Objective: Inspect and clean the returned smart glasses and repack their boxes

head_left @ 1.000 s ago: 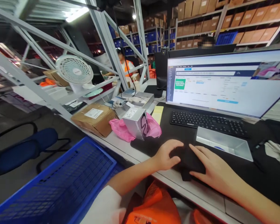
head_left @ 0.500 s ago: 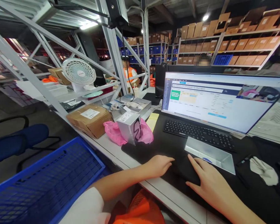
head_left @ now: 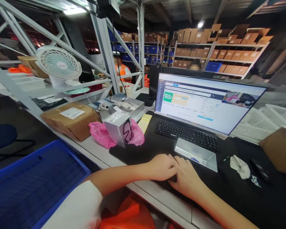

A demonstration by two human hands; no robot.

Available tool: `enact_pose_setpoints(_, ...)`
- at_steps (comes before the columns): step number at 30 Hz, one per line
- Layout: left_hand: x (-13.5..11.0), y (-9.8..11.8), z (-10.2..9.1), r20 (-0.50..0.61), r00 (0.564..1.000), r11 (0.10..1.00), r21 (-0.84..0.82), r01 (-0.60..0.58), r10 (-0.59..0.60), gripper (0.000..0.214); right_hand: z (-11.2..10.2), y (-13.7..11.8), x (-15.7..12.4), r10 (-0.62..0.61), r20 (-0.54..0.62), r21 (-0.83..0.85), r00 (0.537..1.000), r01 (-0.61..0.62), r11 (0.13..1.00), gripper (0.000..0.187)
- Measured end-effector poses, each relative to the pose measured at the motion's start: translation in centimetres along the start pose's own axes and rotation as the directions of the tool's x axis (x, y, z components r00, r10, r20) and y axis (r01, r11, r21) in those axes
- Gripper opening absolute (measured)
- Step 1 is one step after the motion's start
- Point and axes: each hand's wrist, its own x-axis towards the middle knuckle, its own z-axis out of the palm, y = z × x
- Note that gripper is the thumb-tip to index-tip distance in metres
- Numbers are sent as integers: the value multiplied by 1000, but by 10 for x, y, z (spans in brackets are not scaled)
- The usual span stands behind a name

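My left hand (head_left: 162, 167) and my right hand (head_left: 187, 178) meet on the black desk mat (head_left: 143, 149) near the table's front edge. The fingers of both are pressed together over a small black cloth (head_left: 173, 180), of which only a dark sliver shows beneath them. Just beyond the hands lies a shallow silver tray (head_left: 195, 154), then a black keyboard (head_left: 186, 135) and a lit monitor (head_left: 205, 101).
Left of the mat stand a silver box (head_left: 118, 128) on a pink bag (head_left: 98, 133) and a cardboard parcel (head_left: 69, 119). A blue crate (head_left: 26, 178) sits lower left. A white fan (head_left: 58, 65) is on the rack. A crumpled white cloth (head_left: 239, 165), a mouse (head_left: 259, 170) and a brown parcel (head_left: 278, 149) lie right. A person in an orange vest (head_left: 121, 68) works behind.
My two hands have closed in on each other, covering the black cloth that showed between them before. The view has swung to the right.
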Motion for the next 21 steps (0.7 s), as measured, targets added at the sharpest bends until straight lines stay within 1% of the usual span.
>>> enact_pose_setpoints(1,4,4,3,-35,999,999,-28,-18,17,30,-1,0,-1,7,2,25,1000,-7,1000,88)
enact_pose_setpoints(2,6,3,4,-57,998,996,-93,-13,7,31,-1,1,-3,15,-1,48,1000,-15,999,89)
enact_pose_setpoints(3,5,0,3,-67,997,981,-196,17,-31,32,-2,1,-5,23,-6,64,1000,-23,998,92)
enact_pose_setpoints(5,-3,-14,-3,-50,987,901,-418,119,-153,36,-4,2,-9,41,-16,73,999,-40,997,98)
enact_pose_setpoints(6,-8,-22,-7,-29,977,854,-491,170,-211,36,-4,3,-9,44,-16,71,999,-42,997,98)
enact_pose_setpoints(7,-13,-28,-10,-10,969,822,-531,206,-249,37,-5,3,-8,40,-12,67,999,-39,997,97)
enact_pose_setpoints(8,-17,-30,-12,1,965,810,-544,220,-261,37,-6,3,-6,29,-5,61,1000,-28,998,94)
enact_pose_setpoints(9,-20,-30,-12,-3,968,816,-540,208,-249,37,-7,2,-3,10,5,51,1000,-10,999,89)
enact_pose_setpoints(10,-20,-26,-11,-29,976,839,-517,170,-215,36,-7,2,2,-13,17,38,1000,12,999,83)
enact_pose_setpoints(13,-13,-4,0,-170,983,946,-324,13,-71,32,-6,2,16,-63,29,8,998,62,998,67)
enact_pose_setpoints(15,-7,7,6,-210,978,979,-199,-47,4,32,-3,2,23,-67,8,51,998,66,997,57)
enact_pose_setpoints(16,-5,9,7,-209,977,984,-159,-74,40,34,-2,2,25,-57,-9,85,998,57,995,51)
enact_pose_setpoints(18,-7,5,6,-203,968,982,-88,-169,149,39,-1,1,27,-42,-30,143,999,45,989,33)
enact_pose_setpoints(19,-10,0,4,-211,954,973,-40,-226,213,40,-1,0,27,-40,-34,165,999,45,985,25)
enact_pose_setpoints(20,-13,-7,2,-227,937,962,0,-272,265,41,-1,-1,28,-42,-38,184,998,48,982,19)
enact_pose_setpoints(21,-17,-14,0,-246,924,954,16,-298,293,41,-2,-1,28,-45,-44,200,998,52,978,17)
